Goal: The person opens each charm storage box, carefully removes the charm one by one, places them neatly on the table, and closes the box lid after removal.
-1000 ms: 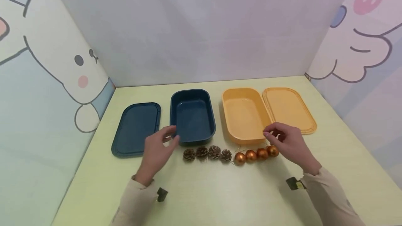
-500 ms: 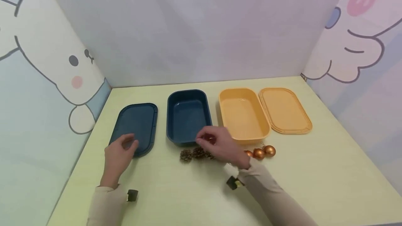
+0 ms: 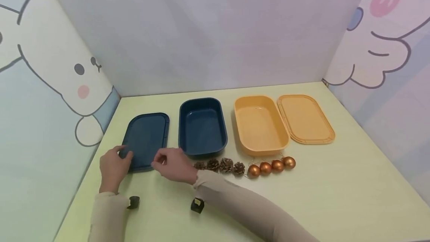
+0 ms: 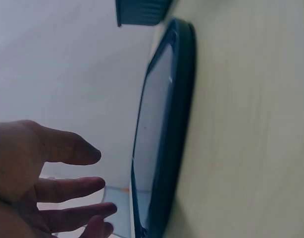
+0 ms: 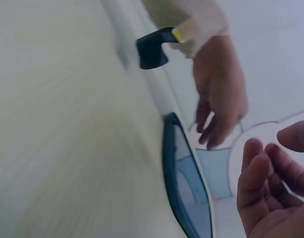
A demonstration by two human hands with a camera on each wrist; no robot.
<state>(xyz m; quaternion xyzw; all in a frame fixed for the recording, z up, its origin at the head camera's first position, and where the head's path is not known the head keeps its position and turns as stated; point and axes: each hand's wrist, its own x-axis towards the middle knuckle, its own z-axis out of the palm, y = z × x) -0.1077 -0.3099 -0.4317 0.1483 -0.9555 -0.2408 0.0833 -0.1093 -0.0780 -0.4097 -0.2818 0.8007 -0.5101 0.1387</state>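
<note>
A dark blue lid (image 3: 147,137) lies flat on the table at the left. My left hand (image 3: 113,167) is at its near left corner, thumb and fingers spread apart with nothing between them. In the left wrist view the fingers (image 4: 68,191) stand short of the lid's edge. By the near right corner hovers my right hand (image 3: 175,164), its fingers loosely bent and holding nothing. Right of the lid stands a dark blue box (image 3: 203,130) with no lid on. Several pine cones (image 3: 226,165) sit in a row in front of it, the leftmost partly hidden by my right hand.
A yellow box (image 3: 262,126) stands right of the blue one, with a yellow lid (image 3: 305,118) flat beside it. Several copper-coloured balls (image 3: 265,168) continue the row of pine cones. Walls with cartoon animals (image 3: 89,77) border the table (image 3: 336,197).
My right hand has swept left from the yellow box, past the pine cones, to the blue lid. My left hand has moved left from the blue box to the lid's near left corner.
</note>
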